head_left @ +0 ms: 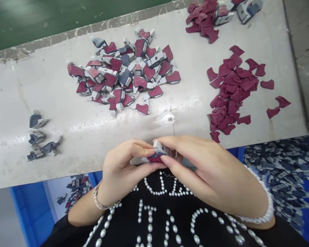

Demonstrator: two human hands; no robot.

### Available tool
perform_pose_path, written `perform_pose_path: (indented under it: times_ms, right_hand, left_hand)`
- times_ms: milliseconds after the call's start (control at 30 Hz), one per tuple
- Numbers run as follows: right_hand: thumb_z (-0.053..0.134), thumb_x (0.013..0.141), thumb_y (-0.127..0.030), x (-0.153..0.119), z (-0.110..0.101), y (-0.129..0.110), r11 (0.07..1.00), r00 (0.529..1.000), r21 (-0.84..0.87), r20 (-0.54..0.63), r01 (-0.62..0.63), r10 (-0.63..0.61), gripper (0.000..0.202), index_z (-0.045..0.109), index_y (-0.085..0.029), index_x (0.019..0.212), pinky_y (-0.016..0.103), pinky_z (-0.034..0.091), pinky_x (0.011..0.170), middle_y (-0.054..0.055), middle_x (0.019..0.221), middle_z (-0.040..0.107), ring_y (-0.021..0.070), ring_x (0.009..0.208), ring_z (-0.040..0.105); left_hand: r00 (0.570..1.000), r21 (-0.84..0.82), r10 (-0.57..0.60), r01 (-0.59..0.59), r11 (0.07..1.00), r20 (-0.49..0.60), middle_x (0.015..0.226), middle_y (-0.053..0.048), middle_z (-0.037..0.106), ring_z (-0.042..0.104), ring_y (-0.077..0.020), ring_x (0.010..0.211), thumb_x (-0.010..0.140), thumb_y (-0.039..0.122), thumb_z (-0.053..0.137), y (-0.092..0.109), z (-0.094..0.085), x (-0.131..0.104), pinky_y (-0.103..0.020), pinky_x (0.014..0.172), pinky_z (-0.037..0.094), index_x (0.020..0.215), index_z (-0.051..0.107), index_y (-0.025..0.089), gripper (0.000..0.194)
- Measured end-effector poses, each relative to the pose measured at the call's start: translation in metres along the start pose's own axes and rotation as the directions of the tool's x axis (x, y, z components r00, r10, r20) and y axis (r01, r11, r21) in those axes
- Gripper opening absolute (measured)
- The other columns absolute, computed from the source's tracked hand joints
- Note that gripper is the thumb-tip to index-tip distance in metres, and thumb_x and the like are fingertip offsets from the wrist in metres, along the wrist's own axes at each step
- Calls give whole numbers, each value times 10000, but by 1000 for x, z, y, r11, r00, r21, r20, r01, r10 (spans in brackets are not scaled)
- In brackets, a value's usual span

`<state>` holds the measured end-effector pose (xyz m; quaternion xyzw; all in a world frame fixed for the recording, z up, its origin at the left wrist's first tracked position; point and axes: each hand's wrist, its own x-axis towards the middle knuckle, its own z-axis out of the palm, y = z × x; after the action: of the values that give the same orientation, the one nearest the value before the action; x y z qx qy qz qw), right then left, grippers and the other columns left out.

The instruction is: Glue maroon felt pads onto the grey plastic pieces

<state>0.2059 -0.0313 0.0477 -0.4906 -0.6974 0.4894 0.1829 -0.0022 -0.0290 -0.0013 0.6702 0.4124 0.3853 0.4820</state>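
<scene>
Dark-grey plastic parts [36,138] lie left; farther, a maroon-and-grey pile [111,80]. At the table's near edge, the left hand [119,164] and right hand [206,164] pinch one maroon-and-grey part [158,151] between them. Right lie loose maroon pieces [231,91].

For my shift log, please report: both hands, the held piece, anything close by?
Left hand, right hand: both gripping one grey-and-maroon piece. Small white object beyond, not touching.

Held piece [158,151]: small, pinched between left hand [125,161] and right hand [206,163]
Grey end [159,146]: uppermost, with dark hole [163,148]
Blue-grey band [155,155]: in the middle
Maroon part [156,159]: nearest the body, partly hidden
</scene>
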Motion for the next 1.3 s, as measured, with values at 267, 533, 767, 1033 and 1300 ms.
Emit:
perform_pose_path:
  times_ms: [267, 533, 767, 1033, 1300]
  right_hand:
    - [482, 995, -194, 1, 0, -1, 1000, 1000, -20, -10, 16, -17, 153, 627, -164, 1035, 292, 398, 652, -26, 784, 602, 129, 714, 547]
    - [487, 974, -161, 2, 2, -3, 998, 999, -57, -31, 38, -39, 147, 623, -145, 922, 281, 365, 595, -37, 714, 535, 108, 641, 485]
    - [479, 990, -187, 1, 5, -2, 1000, 999, -25, -45, -1, 0, 151, 630, -183, 999, 305, 413, 633, -15, 791, 617, 140, 697, 551]
    - [456, 1001, -204, -3, 4, -1, 995, 999, -89, -18, 37, -38, 195, 627, -173, 1091, 345, 458, 691, 15, 876, 668, 181, 798, 625]
    - [422, 1027, -229, -5, 5, -1, 988, 998, -141, -24, 58, -62, 218, 626, -158, 1053, 358, 451, 661, 40, 835, 649, 197, 756, 610]
  left_hand:
    - [1000, 32, 27, -27, 999, 4, 899, -29, 753, 728, -166, 772, 753, 160, 845, 6, 1, 1, -285, 643, 645, 944, 684, 218, 256]
    - [998, 60, 60, -62, 996, 28, 891, -18, 758, 728, -166, 771, 764, 176, 840, 6, 1, 3, -286, 634, 642, 941, 682, 230, 244]
    - [998, 83, 69, -70, 994, 8, 902, -25, 749, 725, -155, 769, 749, 143, 846, 6, 1, 0, -271, 647, 643, 921, 677, 210, 251]
    - [999, 28, 52, -52, 998, 11, 881, -29, 752, 724, -164, 760, 736, 141, 856, 5, 0, 0, -286, 642, 649, 920, 684, 207, 260]
    - [997, 33, 69, -70, 997, 39, 876, -30, 759, 725, -162, 752, 765, 176, 838, 6, 1, 2, -276, 610, 636, 919, 690, 201, 215]
